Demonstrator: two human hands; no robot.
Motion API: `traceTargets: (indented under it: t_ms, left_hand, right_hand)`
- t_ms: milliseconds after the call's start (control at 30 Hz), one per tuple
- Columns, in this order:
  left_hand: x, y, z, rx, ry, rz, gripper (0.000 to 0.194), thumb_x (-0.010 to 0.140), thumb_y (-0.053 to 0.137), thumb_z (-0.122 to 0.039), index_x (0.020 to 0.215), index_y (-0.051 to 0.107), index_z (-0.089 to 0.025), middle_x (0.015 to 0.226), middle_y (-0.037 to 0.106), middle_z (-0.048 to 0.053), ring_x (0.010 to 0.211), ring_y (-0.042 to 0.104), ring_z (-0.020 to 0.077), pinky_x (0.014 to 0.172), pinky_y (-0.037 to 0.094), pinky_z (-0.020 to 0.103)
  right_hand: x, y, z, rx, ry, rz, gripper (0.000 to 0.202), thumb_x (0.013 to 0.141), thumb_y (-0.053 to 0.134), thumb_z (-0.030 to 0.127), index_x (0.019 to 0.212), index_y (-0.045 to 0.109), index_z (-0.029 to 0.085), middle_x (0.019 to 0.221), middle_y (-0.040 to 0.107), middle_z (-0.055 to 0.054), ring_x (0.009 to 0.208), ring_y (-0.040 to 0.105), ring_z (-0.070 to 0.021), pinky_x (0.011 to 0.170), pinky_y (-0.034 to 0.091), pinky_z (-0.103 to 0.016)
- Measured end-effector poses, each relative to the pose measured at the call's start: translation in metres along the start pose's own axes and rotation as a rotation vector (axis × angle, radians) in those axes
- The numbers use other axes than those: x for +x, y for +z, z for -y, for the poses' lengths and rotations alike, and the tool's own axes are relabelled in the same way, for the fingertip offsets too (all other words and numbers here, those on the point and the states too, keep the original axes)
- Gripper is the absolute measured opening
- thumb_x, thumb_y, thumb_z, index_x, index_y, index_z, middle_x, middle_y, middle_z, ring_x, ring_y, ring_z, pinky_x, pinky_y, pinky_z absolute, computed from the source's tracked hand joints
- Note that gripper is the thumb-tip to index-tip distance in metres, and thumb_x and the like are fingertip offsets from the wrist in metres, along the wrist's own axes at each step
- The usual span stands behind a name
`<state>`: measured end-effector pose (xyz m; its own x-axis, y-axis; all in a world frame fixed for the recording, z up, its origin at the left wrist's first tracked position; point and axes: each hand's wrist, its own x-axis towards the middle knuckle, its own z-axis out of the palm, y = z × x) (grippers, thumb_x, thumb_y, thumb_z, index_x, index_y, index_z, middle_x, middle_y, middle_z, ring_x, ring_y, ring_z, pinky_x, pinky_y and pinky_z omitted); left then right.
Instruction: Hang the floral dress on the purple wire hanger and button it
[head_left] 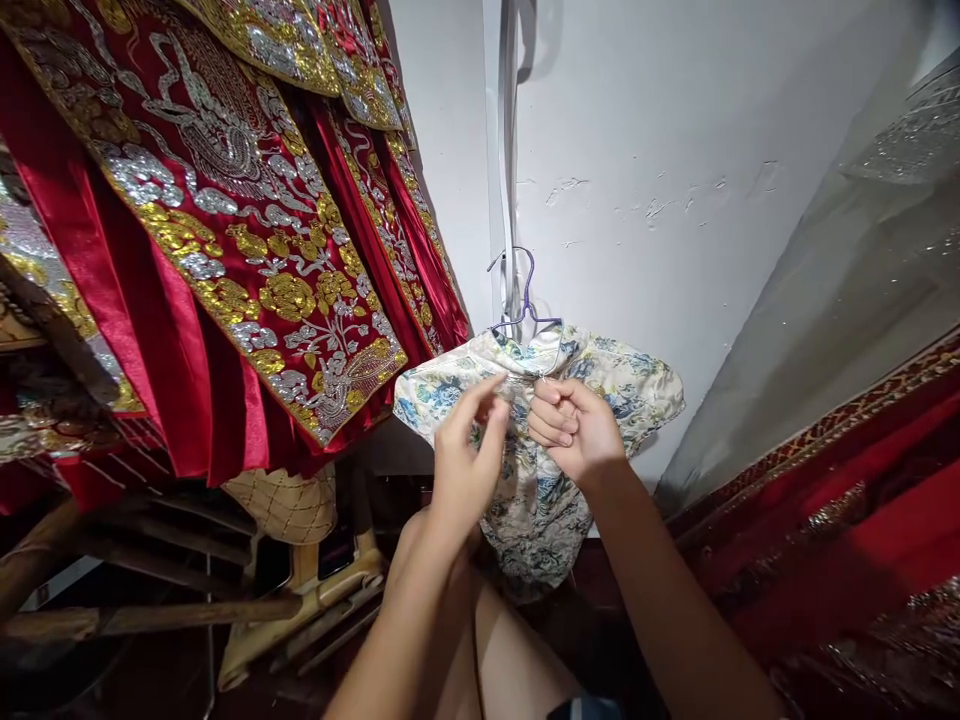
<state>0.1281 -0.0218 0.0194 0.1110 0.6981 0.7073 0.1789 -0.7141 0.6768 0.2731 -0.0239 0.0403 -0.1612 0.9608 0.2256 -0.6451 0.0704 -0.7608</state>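
A white short-sleeved top (637, 385) with blue and yellow flowers hangs in front of me on a purple hanger (528, 300). Just below its collar (536, 352), my left hand (471, 440) is held with thumb and index finger apart; I see nothing between them. Close beside it on the right, my right hand (576, 425) is closed, its fingers curled in and its knuckles up against the collar front. What those fingers hold, if anything, is too small to make out. Both hands cover part of the top's front.
Red costumes with gold and silver embroidery (292, 290) hang at the left. Below them stand wooden poles (150, 620) and a pale chair-like frame (300, 605). A metal bar (502, 150) runs down the white wall (637, 130). Clear plastic sheeting (817, 300) and red fabric (862, 550) line the right.
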Motion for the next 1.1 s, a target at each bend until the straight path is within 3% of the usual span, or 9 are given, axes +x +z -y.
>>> traceTargets:
  t_ms: [100,200,300,433,600,733,867,967,1100]
  left_hand:
    - [0.035,-0.001,-0.012,0.038,0.014,0.187,0.032,0.098,0.054,-0.029,0.126,0.065,-0.02,0.091,0.07,0.003,0.081,0.063,0.0177,0.077,0.048,0.028]
    - [0.049,0.003,-0.016,0.089,0.038,0.281,0.021,0.099,0.052,-0.027,0.105,0.07,-0.018,0.085,0.069,0.001,0.078,0.062,0.0168,0.072,0.045,0.025]
    - [0.05,0.005,-0.02,0.165,0.093,0.222,0.02,0.097,0.053,-0.026,0.087,0.067,-0.017,0.077,0.067,0.0,0.069,0.058,0.0143,0.066,0.042,0.024]
    - [0.046,0.002,-0.036,0.219,0.166,0.124,0.021,0.097,0.055,-0.028,0.085,0.068,-0.017,0.075,0.067,0.001,0.069,0.059,0.0149,0.068,0.043,0.026]
    - [0.061,-0.023,-0.033,0.237,0.164,-0.09,0.021,0.095,0.059,-0.032,0.085,0.07,-0.017,0.079,0.068,0.002,0.077,0.06,0.0171,0.074,0.043,0.028]
    - [0.089,-0.056,0.006,-0.047,-0.05,-0.278,0.017,0.088,0.065,-0.03,0.079,0.067,-0.016,0.073,0.062,0.0,0.069,0.055,0.0139,0.066,0.043,0.024]
    - [0.097,-0.085,0.049,-0.545,-0.621,-0.406,0.015,0.087,0.062,-0.02,0.073,0.058,-0.015,0.065,0.057,-0.001,0.059,0.055,0.0118,0.059,0.045,0.021]
    - [0.08,-0.089,0.074,-0.723,-0.861,-0.493,0.014,0.092,0.053,-0.016,0.079,0.059,-0.015,0.063,0.059,0.002,0.056,0.057,0.0138,0.061,0.053,0.027]
    - [0.03,-0.072,0.1,-0.791,-0.921,-0.569,0.015,0.095,0.045,-0.012,0.089,0.059,-0.013,0.069,0.063,0.005,0.058,0.062,0.014,0.063,0.057,0.027]
  right_hand:
    - [0.0,-0.001,0.005,0.047,0.064,0.024,0.023,0.079,0.053,0.028,0.061,0.039,0.024,0.043,0.016,0.011,0.039,0.007,-0.0078,0.039,0.012,-0.025]
    - [0.0,-0.002,0.006,0.043,0.077,0.033,0.023,0.08,0.054,0.028,0.061,0.041,0.023,0.044,0.017,0.011,0.039,0.007,-0.0075,0.039,0.011,-0.026]
    - [-0.001,-0.003,0.001,-0.083,-0.043,-0.033,0.025,0.082,0.056,0.03,0.062,0.045,0.022,0.045,0.022,0.011,0.04,0.012,-0.0066,0.041,0.012,-0.025]
    - [-0.007,-0.004,-0.015,-0.351,-0.292,-0.222,0.022,0.082,0.058,0.029,0.064,0.05,0.021,0.05,0.03,0.008,0.043,0.019,-0.0072,0.043,0.012,-0.026]
    - [-0.014,-0.013,-0.036,-0.478,-0.352,-0.283,0.022,0.082,0.054,0.027,0.062,0.049,0.021,0.053,0.029,0.007,0.046,0.02,-0.0087,0.046,0.011,-0.028]
    - [-0.022,-0.024,-0.046,-0.399,-0.253,-0.319,0.023,0.08,0.052,0.024,0.058,0.045,0.022,0.053,0.026,0.006,0.048,0.016,-0.009,0.047,0.009,-0.029]
    - [-0.034,-0.031,-0.053,-0.343,-0.201,-0.323,0.025,0.078,0.052,0.024,0.056,0.041,0.022,0.05,0.025,0.007,0.047,0.015,-0.0094,0.048,0.009,-0.029]
    - [-0.043,-0.032,-0.063,-0.338,-0.152,-0.301,0.028,0.08,0.055,0.027,0.056,0.042,0.022,0.05,0.024,0.007,0.047,0.014,-0.0089,0.049,0.008,-0.029]
    - [-0.057,-0.035,-0.087,-0.254,-0.084,-0.321,0.033,0.083,0.059,0.033,0.056,0.042,0.022,0.047,0.022,0.009,0.045,0.013,-0.0076,0.047,0.009,-0.027]
